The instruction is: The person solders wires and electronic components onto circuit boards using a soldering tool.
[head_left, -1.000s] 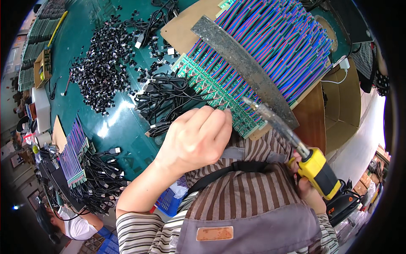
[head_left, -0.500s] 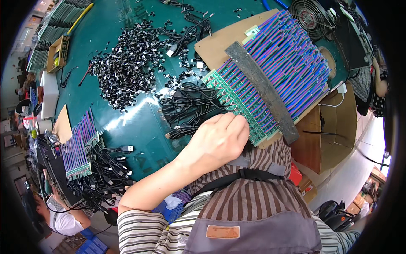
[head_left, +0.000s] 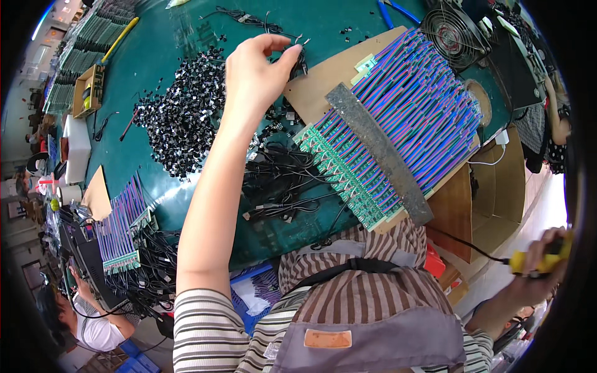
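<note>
My left hand [head_left: 258, 71] reaches over the far part of the green table, thumb and forefinger apart. Bare ends of a black cable [head_left: 303, 42] lie right by its fingertips; whether they touch, I cannot tell. At the right rim, my right hand [head_left: 538, 267] is closed round a yellow-and-black hand tool [head_left: 547, 256]; a thin black cord or shaft runs left from it. Between the hands lies a row of green circuit boards [head_left: 348, 177] with blue, red and black wires [head_left: 416, 105]. A dark metal bar [head_left: 379, 149] presses across the wires. Black cables [head_left: 283, 180] lie against the boards' left edge.
A heap of small black parts [head_left: 183, 112] lies left of my forearm. Brown cardboard [head_left: 323, 81] is under the wires; a black fan [head_left: 451, 31] and blue-handled tool [head_left: 392, 13] are beyond. A second wired board bundle [head_left: 121, 242] is at left, near another person [head_left: 93, 317].
My left hand has left the boards' near edge and moved far across the table to the loose cables. My right hand has come into view at the right with the yellow-and-black tool.
</note>
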A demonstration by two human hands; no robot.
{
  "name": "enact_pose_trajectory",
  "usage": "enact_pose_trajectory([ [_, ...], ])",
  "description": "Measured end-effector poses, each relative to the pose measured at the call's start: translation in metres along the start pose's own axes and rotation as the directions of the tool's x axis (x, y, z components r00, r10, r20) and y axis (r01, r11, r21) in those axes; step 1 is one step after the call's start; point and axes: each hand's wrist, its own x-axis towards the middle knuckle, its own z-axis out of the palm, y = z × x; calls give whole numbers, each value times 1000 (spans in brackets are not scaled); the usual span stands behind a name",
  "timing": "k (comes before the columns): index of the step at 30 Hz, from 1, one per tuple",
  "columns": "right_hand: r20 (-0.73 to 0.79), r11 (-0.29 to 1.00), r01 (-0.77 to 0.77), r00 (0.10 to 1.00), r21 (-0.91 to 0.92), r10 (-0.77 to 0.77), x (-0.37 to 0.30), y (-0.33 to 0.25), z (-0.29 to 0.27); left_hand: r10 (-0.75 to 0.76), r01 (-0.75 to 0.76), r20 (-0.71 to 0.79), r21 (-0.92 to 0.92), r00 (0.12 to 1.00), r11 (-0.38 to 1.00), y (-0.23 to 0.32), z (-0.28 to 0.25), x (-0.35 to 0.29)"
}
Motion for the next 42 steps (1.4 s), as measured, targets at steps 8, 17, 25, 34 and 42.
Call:
enact_pose_trajectory([
  [8,115,893,-428,903,138,415,-64,81,69,-48,41,177,39,983,998,-13,12,14],
  [17,146,817,-572,816,72,559,-75,95,74,70,-38,245,-132,967,991,-16,8,12],
  [25,189,790,-605,768,-95,611,-90,91,64,617,-681,424,-1,663,733,67,-46,-84],
  [34,281,823,-489,778,-290,562,-118,103,43,666,-712,390,-36,636,702,54,-11,-147],
  [42,253,859,-266,880,-437,401,-132,117,43,668,-698,387,-83,635,711,49,-9,-144],
])
